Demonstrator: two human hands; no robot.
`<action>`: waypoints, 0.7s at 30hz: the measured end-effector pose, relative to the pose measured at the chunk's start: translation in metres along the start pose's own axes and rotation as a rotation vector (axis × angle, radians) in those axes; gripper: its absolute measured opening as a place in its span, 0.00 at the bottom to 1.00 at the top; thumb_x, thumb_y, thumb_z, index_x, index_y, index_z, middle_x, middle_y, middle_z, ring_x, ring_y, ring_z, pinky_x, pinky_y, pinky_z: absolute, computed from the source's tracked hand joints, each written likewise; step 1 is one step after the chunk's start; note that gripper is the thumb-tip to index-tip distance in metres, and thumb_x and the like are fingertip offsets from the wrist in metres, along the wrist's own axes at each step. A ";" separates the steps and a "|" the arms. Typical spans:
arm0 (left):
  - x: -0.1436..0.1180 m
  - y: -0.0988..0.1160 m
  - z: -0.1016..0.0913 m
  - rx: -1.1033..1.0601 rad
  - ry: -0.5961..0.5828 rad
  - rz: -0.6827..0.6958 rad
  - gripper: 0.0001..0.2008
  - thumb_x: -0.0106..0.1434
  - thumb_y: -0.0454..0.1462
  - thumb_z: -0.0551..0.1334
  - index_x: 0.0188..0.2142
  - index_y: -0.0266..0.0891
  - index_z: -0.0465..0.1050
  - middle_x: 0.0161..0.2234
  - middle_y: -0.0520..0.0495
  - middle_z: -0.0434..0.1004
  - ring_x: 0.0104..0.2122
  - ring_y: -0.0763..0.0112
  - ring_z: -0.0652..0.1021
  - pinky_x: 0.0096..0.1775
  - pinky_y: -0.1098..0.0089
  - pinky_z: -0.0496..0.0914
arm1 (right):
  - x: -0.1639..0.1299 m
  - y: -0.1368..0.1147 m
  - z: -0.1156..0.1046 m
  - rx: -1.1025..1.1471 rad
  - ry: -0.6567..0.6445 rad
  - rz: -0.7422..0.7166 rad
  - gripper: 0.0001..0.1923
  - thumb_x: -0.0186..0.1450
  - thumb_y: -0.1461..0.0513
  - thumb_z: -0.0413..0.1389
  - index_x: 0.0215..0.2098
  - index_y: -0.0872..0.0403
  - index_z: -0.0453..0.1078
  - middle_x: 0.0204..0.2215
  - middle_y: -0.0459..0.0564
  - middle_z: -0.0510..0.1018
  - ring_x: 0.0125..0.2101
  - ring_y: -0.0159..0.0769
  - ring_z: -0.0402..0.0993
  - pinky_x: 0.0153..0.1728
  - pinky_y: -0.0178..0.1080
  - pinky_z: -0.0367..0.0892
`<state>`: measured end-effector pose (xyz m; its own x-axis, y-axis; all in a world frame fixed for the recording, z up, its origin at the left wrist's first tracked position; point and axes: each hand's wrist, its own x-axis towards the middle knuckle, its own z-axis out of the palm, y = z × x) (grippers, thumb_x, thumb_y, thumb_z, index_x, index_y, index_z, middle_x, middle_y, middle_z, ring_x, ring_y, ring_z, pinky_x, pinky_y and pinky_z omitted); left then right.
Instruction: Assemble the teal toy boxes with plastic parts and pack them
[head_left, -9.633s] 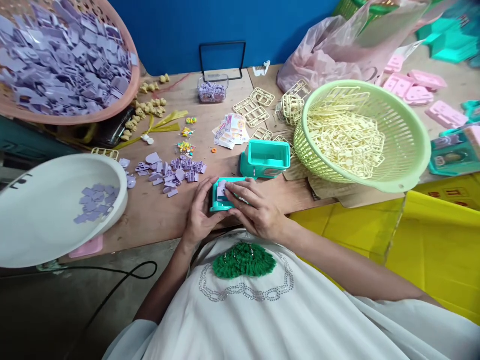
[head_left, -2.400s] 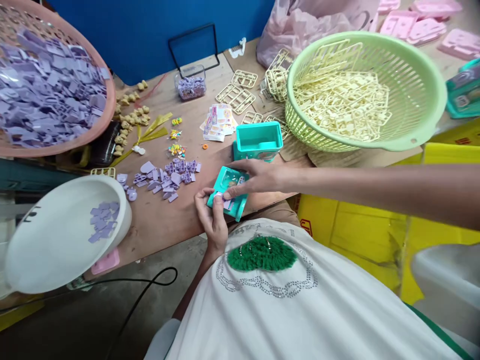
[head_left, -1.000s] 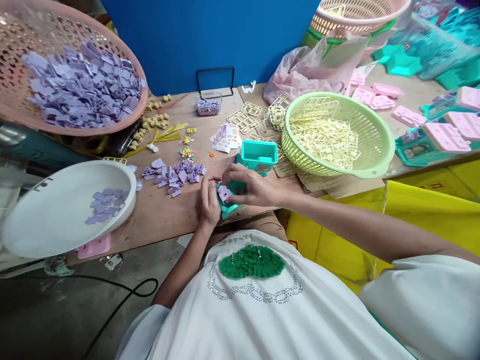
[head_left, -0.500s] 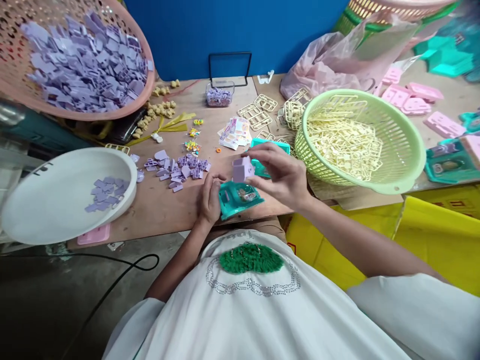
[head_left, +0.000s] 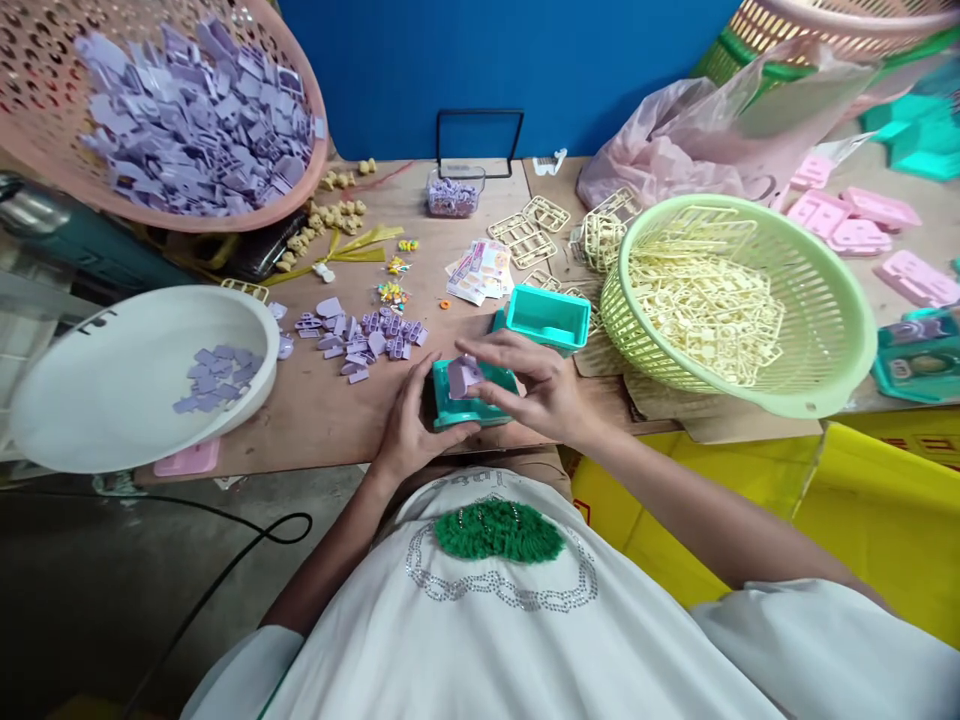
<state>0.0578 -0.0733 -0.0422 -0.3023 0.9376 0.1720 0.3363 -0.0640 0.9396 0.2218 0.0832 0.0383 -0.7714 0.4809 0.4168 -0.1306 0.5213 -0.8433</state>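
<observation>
Fingers: right hand (head_left: 541, 388) pinches lilac part (head_left: 463, 376); left hand (head_left: 409, 425) grips teal housing (head_left: 471, 400).
Advice: seat part squarely, press gently.

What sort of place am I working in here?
Probably a small toy-assembly workbench: a pink basket heaped with lilac plastic parts, a green basket of cream part frames, and teal casings.

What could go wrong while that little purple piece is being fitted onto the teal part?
The small purple piece is pinched only by fingertips of the right hand, so it might slip and drop off the table edge. The teal part, steadied by the left hand, sits near that edge too. A sweeping arm could scatter the loose purple bits.
</observation>
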 end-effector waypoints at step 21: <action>0.029 -0.011 -0.033 0.043 -0.119 0.097 0.55 0.49 0.57 0.81 0.71 0.44 0.67 0.69 0.32 0.70 0.69 0.40 0.72 0.68 0.46 0.69 | 0.050 0.008 -0.019 -0.439 -0.641 -0.496 0.18 0.80 0.58 0.51 0.62 0.57 0.75 0.53 0.64 0.78 0.53 0.47 0.74 0.54 0.50 0.73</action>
<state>0.0158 -0.0565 -0.0381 -0.1598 0.9616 0.2229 0.3977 -0.1440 0.9061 0.1943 0.1244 0.0586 -0.9048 -0.2831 0.3181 -0.3915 0.8471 -0.3595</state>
